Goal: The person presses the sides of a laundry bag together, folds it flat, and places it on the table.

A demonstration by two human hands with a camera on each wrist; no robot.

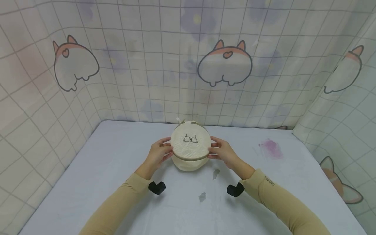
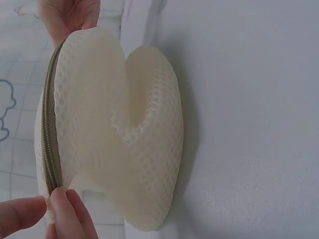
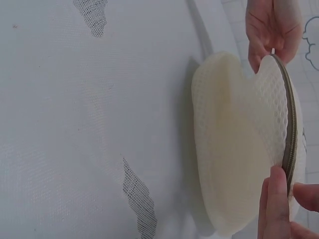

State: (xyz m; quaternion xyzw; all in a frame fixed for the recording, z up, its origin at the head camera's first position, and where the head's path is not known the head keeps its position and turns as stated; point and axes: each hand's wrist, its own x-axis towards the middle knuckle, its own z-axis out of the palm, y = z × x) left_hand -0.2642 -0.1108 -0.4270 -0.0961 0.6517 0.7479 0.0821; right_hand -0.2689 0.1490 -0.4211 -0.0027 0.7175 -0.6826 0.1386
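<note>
A pale white tabletop [image 1: 117, 147] bears a cream mesh laundry bag [image 1: 190, 148], its base resting at the middle toward the far edge. Ragged grey patches [image 1: 202, 197] mark the surface nearer; a pink stain [image 1: 271, 148] lies far right.

Back wall [image 1: 173, 73]: white gridded fabric, cartoon animal rumps [image 1: 225, 67], purple flowers [image 1: 197, 19]
Side walls [image 1: 26, 98]: same grid
Counter [image 1: 123, 143]: pale, pink stain [image 1: 271, 148], grey patches [image 1: 202, 197]
Light: soft

Looking forward and down in head view from behind left hand [image 1: 158, 152] and right hand [image 1: 225, 152], across toward the opposite hand in close wrist views, sharing the zippered mesh lingerie bag [image 1: 191, 147].
</note>
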